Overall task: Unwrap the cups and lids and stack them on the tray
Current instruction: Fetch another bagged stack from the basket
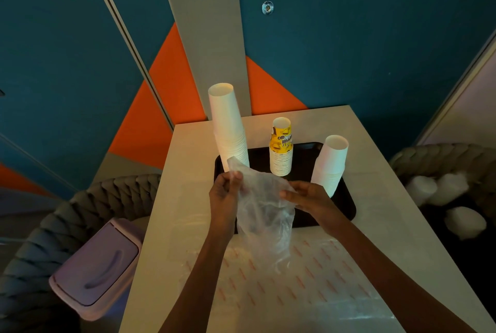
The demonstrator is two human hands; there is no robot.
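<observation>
On the black tray (346, 212) stand three upside-down cup stacks: a tall white stack (229, 126) at the left, a shorter stack topped by a yellow printed cup (281, 147) in the middle, and a white stack (331, 165) at the right. An empty clear plastic wrapper (264, 209) hangs above the tray's near edge. My left hand (224, 193) pinches its upper left part. My right hand (308, 197) holds its right side with the thumb on the film.
A clear wrapper with orange marks (308, 284) lies flat on the white table (174, 225) near me. A lilac bin with a swing lid (99, 268) sits on the chair at the left. Wrapped white lid packs (440, 190) lie on the chair at the right.
</observation>
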